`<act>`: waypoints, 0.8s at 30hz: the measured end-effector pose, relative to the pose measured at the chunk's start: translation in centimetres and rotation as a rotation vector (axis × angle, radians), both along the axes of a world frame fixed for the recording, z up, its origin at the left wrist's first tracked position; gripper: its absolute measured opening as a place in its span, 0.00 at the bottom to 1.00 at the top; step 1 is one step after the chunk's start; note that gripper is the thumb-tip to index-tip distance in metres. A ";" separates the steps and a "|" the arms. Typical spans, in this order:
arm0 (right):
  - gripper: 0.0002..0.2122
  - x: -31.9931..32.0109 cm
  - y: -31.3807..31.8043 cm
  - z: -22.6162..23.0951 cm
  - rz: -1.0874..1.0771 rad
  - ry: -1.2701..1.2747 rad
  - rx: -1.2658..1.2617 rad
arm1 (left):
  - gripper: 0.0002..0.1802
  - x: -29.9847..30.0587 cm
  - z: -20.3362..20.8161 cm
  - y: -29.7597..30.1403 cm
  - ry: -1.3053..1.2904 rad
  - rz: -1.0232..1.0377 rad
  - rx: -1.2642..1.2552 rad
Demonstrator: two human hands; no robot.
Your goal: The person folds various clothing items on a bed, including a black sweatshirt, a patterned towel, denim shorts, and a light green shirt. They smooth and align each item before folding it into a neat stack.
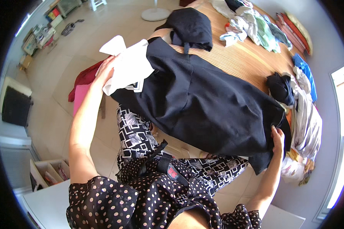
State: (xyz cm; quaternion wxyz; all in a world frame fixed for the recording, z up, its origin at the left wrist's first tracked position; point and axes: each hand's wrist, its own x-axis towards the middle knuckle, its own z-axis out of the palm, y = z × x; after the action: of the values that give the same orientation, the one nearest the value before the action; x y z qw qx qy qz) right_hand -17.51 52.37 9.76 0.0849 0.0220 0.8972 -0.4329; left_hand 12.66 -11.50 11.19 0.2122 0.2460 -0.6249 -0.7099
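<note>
A long black garment (218,103), perhaps a dress or skirt, stretches across my lap and over the front of the wooden surface. My right hand (278,139) pinches its edge at the right end, where the cloth folds over. At the other end, my left hand (107,70) is closed on a white cloth (132,63) that lies over the black fabric. The white cloth has a black-and-white patterned part at its lower edge. Whether it is sewn to the black garment I cannot tell. My left fingertips are partly hidden by the white folds.
Another bunched black cloth (191,28) lies on the slatted wooden surface (240,72) beyond the garment. Piled clothes (252,28) and folded cushions (294,32) sit farther back. More clothes (305,114) hang along the right side. Pink and red cloth (82,91) is at the left.
</note>
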 end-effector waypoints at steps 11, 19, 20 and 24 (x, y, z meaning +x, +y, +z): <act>0.07 0.7 2.6 3.1 -0.246 0.053 -0.461 | 0.20 4.6 2.1 -0.2 -0.294 0.222 -0.059; 0.15 4.6 6.5 4.9 -0.026 -0.032 -1.054 | 0.13 3.8 1.4 4.1 -0.315 0.106 -0.813; 0.18 5.9 5.8 5.0 -0.007 -0.032 -1.084 | 0.17 2.6 0.8 4.5 -0.340 -0.030 -0.806; 0.23 9.2 3.0 4.6 -0.059 0.015 -0.744 | 0.16 3.4 -3.3 3.7 -0.375 -0.169 -0.738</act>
State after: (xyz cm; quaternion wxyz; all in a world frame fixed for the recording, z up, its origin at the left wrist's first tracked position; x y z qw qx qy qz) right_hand -8.29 55.37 14.33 0.0679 0.0120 0.6782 -0.7317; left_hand 16.03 -7.77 7.90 0.1097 0.2262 -0.8831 -0.3963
